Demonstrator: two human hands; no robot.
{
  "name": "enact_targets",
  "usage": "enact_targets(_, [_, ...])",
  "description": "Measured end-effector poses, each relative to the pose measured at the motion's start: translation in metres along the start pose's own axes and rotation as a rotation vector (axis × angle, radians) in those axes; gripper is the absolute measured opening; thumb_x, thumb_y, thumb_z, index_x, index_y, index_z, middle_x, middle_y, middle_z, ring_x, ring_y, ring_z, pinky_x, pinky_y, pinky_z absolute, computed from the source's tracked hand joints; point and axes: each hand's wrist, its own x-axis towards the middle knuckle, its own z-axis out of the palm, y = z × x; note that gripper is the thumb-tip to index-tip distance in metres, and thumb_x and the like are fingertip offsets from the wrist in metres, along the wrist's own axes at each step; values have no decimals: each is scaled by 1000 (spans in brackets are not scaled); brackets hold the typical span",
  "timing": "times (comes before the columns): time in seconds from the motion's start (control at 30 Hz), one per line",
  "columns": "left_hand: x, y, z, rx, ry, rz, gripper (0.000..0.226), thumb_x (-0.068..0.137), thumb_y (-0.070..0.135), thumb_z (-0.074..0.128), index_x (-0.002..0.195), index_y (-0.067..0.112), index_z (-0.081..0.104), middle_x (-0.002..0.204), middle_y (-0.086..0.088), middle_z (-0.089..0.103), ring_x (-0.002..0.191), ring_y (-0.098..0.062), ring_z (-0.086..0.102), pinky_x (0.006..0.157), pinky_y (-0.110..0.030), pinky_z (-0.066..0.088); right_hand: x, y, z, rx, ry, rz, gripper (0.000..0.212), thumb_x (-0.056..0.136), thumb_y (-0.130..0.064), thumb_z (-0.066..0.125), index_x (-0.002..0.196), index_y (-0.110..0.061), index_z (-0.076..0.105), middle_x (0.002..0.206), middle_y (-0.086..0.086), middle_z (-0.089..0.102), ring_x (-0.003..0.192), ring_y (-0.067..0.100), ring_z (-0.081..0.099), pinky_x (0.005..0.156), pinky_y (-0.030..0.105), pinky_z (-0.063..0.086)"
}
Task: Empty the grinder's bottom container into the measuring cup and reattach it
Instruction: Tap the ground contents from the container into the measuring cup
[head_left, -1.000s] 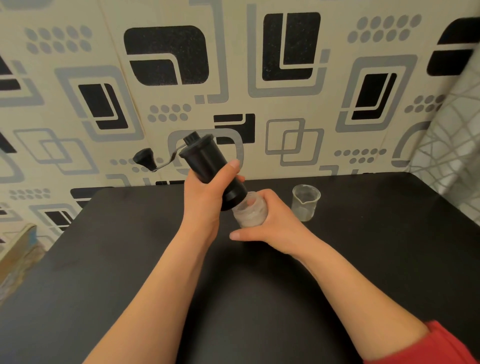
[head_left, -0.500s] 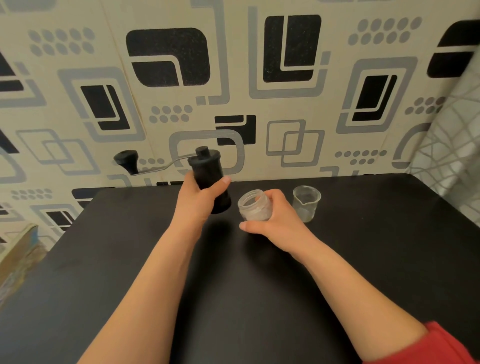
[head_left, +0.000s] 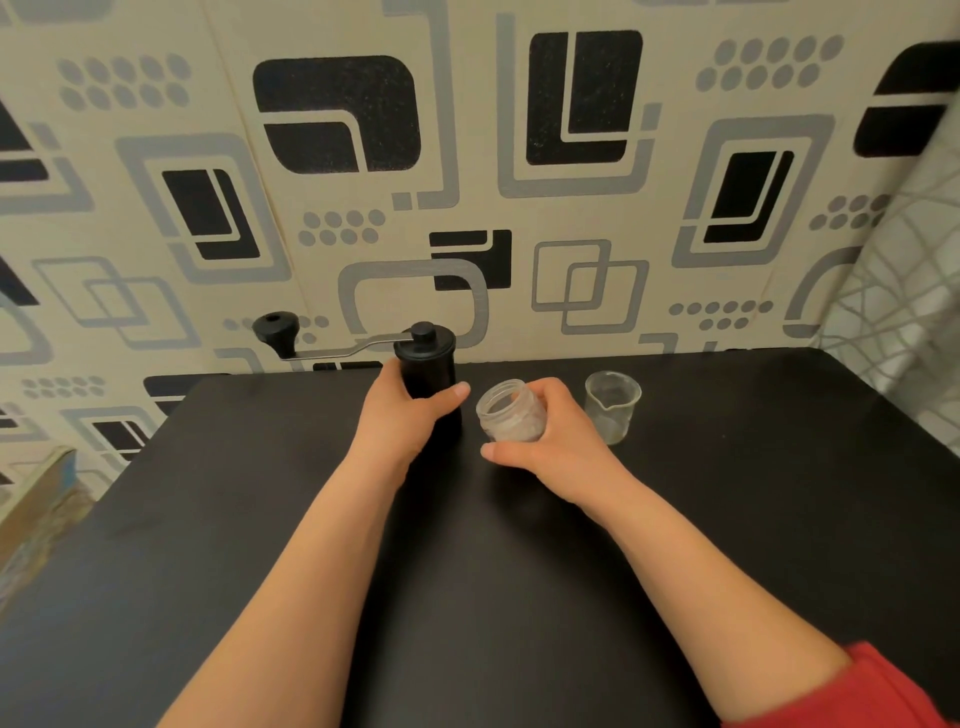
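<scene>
Grinder (head_left: 428, 374) lower, left fingers (head_left: 390, 376) around it

Two bare forearms, a red sleeve (head_left: 883, 691) high on the right arm.

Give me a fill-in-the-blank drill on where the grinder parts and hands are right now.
The left hand grips the grinder, which stands ___.
The right hand holds the bottom container, ___ from the grinder.
The measuring cup stands on the container's ___ side.
The crank knob sticks out to the grinder's ___.
Missing: upright; detached; right; left.
</scene>
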Motion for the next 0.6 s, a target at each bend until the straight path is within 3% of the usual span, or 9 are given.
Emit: enact_targets(0.6, [-2,1,1,78,-22,-20,71,75,26,83,136,20,47,137,-4,57,126,-26,52,105,-47,42,2,2,0,6,-7,-3,64,73,-26,86,121,-28,43,110,-21,52,98,-2,54,69,11,39])
